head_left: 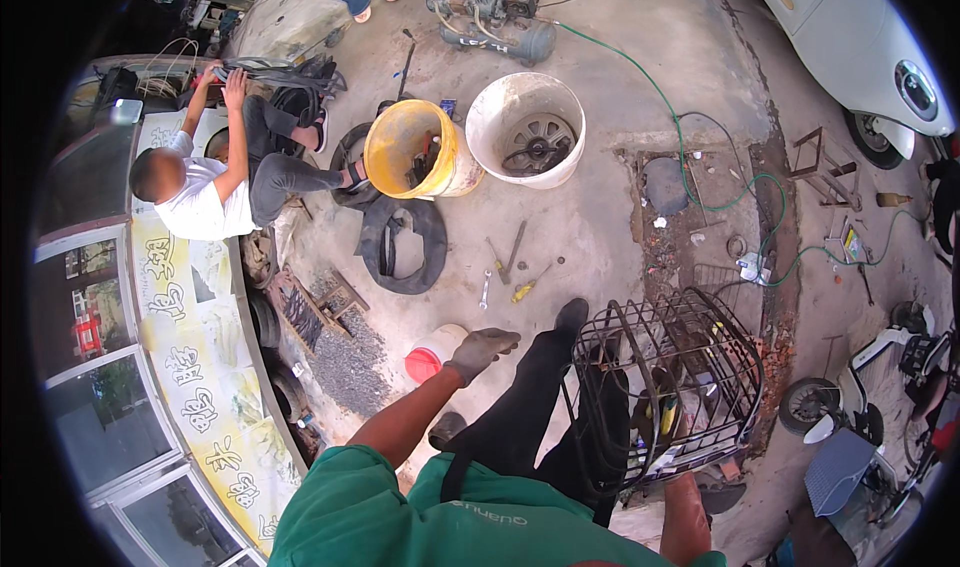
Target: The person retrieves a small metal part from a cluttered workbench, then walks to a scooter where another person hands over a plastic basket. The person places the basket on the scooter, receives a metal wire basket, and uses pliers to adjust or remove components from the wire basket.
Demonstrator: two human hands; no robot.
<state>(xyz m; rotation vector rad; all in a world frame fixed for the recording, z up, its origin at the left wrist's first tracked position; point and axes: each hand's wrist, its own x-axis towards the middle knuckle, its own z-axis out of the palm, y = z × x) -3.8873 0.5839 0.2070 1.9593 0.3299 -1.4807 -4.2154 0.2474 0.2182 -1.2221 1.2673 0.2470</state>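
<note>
My left hand (pixel 484 353), in a grey work glove, hangs in the air over my left leg. Its fingers point to the right, stretched out and loosely together, with nothing seen in them. Just beside it stands a small white tub with a red part (pixel 424 363), partly covered by the hand and wrist. My right forearm (pixel 685 519) reaches up to the near edge of a black wire basket (pixel 592 387); the hand itself is hidden there, so its grip does not show. Inside the basket lie several tools and small items, among them a yellow-handled one (pixel 668 414).
On the ground ahead lie a wrench (pixel 485 289), a yellow-handled screwdriver (pixel 524 292) and a black inner tube (pixel 375 242). Beyond stand a yellow bucket (pixel 455 174), a white bucket (pixel 480 102) and an air compressor (pixel 500 39). A person (pixel 215 192) sits at left. Right are a green hose (pixel 640 69) and car (pixel 850 27).
</note>
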